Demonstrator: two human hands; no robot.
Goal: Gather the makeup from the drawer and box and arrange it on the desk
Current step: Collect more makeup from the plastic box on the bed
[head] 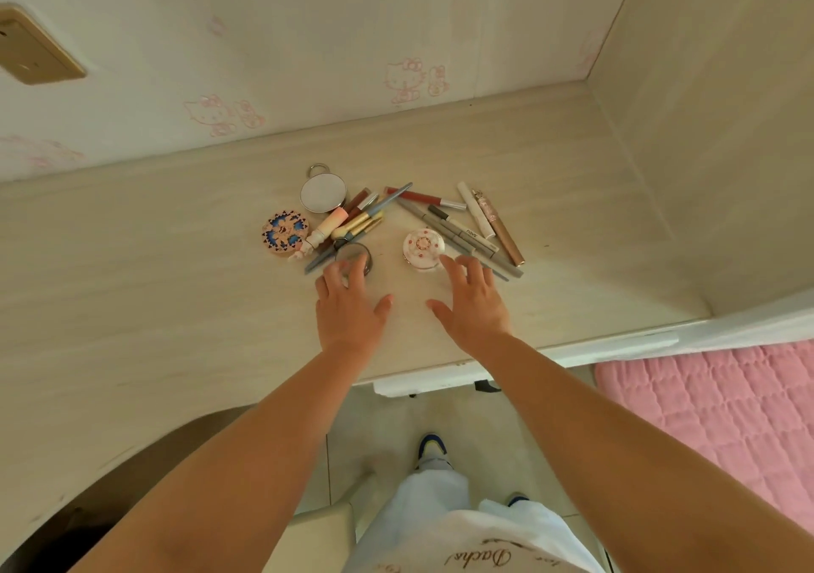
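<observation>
A heap of makeup lies mid-desk [132,273]. On its left are a round blue-patterned compact [285,233], a round silver mirror [323,192], a pink tube [326,228] and several gold and grey brushes [359,225]. On the right lie grey pencils [467,238], a red lip gloss [423,197], a white tube [475,209] and a rose-gold tube [500,231]. A white floral jar [423,249] stands between the groups. My left hand [348,304] reaches over a clear round jar [354,255], fingertips on it. My right hand [473,304] hovers spread, beside the floral jar and pencil ends.
The desk sits in a corner: wallpapered wall behind, a side panel [704,110] on the right. A gold wall socket [35,48] is at upper left. Below the desk edge are a chair [326,524], tiled floor and a pink quilted bed [727,418].
</observation>
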